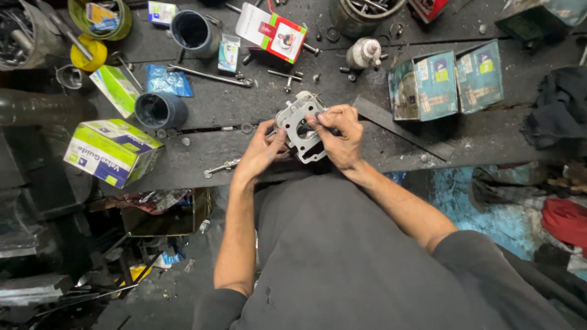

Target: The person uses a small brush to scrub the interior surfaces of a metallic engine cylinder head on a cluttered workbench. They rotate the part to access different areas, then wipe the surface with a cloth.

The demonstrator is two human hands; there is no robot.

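The left hand (262,151) cups the lower left edge of a grey metal cylinder block (301,127), fingers curled under it. The right hand (340,134) closes over its right side, fingertips (313,120) pressed at the round bore. The block, dull cast metal with a flat gasket face, is held above the dark, grimy bench (428,146). Left of the block lies a green-and-blue carton (112,151); right of it, two teal boxes (446,82).

The right hand (339,135) covers the near edge of the grey engine cylinder (301,125), so its fingertips' contact is hard to read. The left hand (262,153) hides the cylinder's underside. Up top, the metal can (361,15) is cut off by the frame edge.
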